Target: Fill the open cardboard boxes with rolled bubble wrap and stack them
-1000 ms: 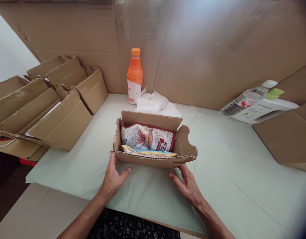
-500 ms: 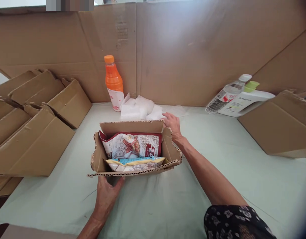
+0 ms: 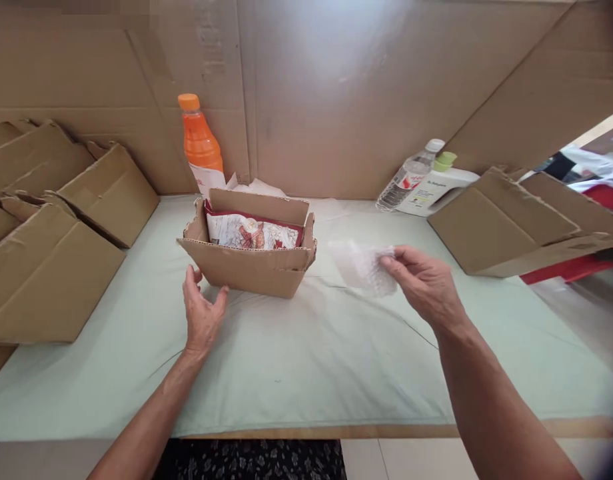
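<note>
Fingers of the left hand are spread and loosely curled, gripping nothing, with their tips just beside the lower left corner of the open cardboard box; whether they touch the cardboard cannot be told. Far to the left of that hand, a row of folded cardboard boxes leans in a slanted stack along the edge of the pale green table cover. Behind the open box, an orange bottle stands upright against the cardboard wall, with a bit of white wrapping showing just beside it. The open box sits near the middle of the cover, its torn flaps raised, and a red and white snack bag stands inside against the back wall. To the right of the box, the right hand pinches a small sheet of clear bubble wrap between thumb and fingertips, holding it above the cover, apart from the box. Further back on the right, a clear water bottle and a white bottle with a green cap lie tilted against the wall, just beside each other. At the far right, another cardboard box lies on its side on the cover.
</note>
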The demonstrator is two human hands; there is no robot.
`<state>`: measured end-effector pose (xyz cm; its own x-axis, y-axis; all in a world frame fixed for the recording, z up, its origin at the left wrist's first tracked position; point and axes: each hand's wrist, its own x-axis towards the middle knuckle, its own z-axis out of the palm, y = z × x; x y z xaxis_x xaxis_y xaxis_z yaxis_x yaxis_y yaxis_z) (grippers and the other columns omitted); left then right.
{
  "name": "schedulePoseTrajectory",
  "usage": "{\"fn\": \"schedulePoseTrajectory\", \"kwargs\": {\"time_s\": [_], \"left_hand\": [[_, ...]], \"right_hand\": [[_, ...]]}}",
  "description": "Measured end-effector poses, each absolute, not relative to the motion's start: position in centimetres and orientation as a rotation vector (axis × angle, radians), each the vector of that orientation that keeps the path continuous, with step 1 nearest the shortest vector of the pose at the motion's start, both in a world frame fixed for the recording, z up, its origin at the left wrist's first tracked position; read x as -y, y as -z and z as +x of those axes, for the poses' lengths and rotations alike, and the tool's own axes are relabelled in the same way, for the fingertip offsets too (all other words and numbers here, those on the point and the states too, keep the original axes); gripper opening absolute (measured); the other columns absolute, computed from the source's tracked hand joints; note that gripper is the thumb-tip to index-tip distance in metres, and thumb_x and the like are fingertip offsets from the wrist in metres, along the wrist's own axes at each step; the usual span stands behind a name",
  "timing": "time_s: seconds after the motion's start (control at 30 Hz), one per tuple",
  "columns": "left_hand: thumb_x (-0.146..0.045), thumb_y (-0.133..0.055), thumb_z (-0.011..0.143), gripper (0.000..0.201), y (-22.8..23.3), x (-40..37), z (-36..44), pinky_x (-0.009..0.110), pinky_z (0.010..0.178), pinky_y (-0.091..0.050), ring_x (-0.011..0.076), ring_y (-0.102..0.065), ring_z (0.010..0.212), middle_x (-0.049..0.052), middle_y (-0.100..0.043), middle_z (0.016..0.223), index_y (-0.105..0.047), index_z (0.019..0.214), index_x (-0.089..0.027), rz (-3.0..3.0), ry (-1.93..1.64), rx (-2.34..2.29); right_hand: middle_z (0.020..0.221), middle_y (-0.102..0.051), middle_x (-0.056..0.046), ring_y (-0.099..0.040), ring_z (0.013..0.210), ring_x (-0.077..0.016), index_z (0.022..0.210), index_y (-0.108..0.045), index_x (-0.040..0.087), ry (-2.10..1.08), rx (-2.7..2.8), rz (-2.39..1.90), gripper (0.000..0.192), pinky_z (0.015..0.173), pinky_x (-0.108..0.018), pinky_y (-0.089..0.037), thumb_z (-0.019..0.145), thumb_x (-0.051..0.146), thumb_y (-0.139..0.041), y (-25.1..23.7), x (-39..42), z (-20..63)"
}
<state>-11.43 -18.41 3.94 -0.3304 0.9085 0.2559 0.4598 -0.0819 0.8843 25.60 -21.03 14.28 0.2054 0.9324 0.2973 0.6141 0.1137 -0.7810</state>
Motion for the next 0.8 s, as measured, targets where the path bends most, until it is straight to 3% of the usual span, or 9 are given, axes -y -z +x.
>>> {"fn": "schedulePoseTrajectory", "kwargs": {"time_s": [0.1,0.17,0.33,0.47,0.6,0.7,0.8], "left_hand": [[-0.036,-0.068,0.088,0.075,-4.2,22.7,-10.3,0.049,0.115,-0.041,0.0283,-0.054,0.131,0.014,-0.057,0.137,-0.034,0.154,-0.023,1.507,-1.473,-1.681],[-0.041,-0.066,0.090,0.071,-4.2,25.7,-9.3,0.048,0.111,-0.047,0.0275,-0.059,0.127,0.014,-0.057,0.138,-0.037,0.153,-0.024,1.459,-1.289,-1.450],[-0.049,-0.072,0.082,0.084,-3.9,27.8,-7.9,0.050,0.107,-0.051,0.0346,-0.054,0.138,0.021,-0.049,0.152,-0.036,0.153,-0.020,1.182,-1.007,-1.126],[-0.037,-0.071,0.081,0.068,-3.5,26.6,-9.5,0.051,0.110,-0.047,0.0302,-0.062,0.127,0.017,-0.066,0.132,-0.050,0.143,-0.019,1.224,-0.967,-1.285],[-0.031,-0.067,0.084,0.058,-3.5,25.4,-12.3,0.048,0.108,-0.049,0.0282,-0.063,0.124,0.015,-0.065,0.130,-0.054,0.139,-0.019,1.277,-1.120,-1.469],[-0.031,-0.070,0.083,0.069,-4.2,23.1,-14.1,0.049,0.109,-0.048,0.0301,-0.056,0.134,0.016,-0.054,0.147,-0.046,0.147,-0.022,1.308,-1.335,-1.564],[-0.032,-0.073,0.081,0.077,-5.0,20.0,-14.4,0.047,0.106,-0.051,0.0309,-0.052,0.139,0.016,-0.045,0.156,-0.041,0.151,-0.026,1.297,-1.398,-1.539]], "right_hand": [[0.083,-0.074,-0.003,-0.066,0.075,-0.0184,0.090,-0.073,0.022,-0.506,1.701,-1.584,0.032,0.073,-0.033,-0.053,0.093,0.051,-0.061,-13.4,23.0,23.4],[0.092,-0.078,-0.005,-0.070,0.083,-0.0202,0.095,-0.075,0.022,-0.645,1.836,-1.484,0.031,0.079,-0.033,-0.055,0.095,0.048,-0.060,-12.7,24.0,21.1],[0.102,-0.079,-0.006,-0.073,0.092,-0.0196,0.105,-0.078,0.023,-1.101,2.011,-1.162,0.030,0.084,-0.030,-0.057,0.099,0.044,-0.058,-12.0,25.5,16.0],[0.090,-0.077,-0.007,-0.071,0.080,-0.0187,0.098,-0.078,0.018,-1.322,1.793,-1.085,0.040,0.072,-0.028,-0.057,0.095,0.055,-0.061,-12.4,25.3,16.9],[0.078,-0.073,-0.007,-0.067,0.066,-0.0178,0.089,-0.075,0.018,-1.433,1.625,-1.214,0.045,0.058,-0.028,-0.054,0.089,0.062,-0.066,-12.2,24.1,20.0],[0.117,-0.073,-0.012,-0.072,0.100,-0.0254,0.086,-0.074,0.020,-1.191,1.701,-1.324,0.041,0.082,-0.036,-0.060,0.088,0.061,-0.068,-11.0,22.8,20.3],[0.154,-0.052,-0.011,-0.058,0.133,-0.0320,0.091,-0.074,0.023,-1.060,1.855,-1.281,0.041,0.104,-0.046,-0.053,0.091,0.062,-0.063,-9.4,21.7,18.4]]}}
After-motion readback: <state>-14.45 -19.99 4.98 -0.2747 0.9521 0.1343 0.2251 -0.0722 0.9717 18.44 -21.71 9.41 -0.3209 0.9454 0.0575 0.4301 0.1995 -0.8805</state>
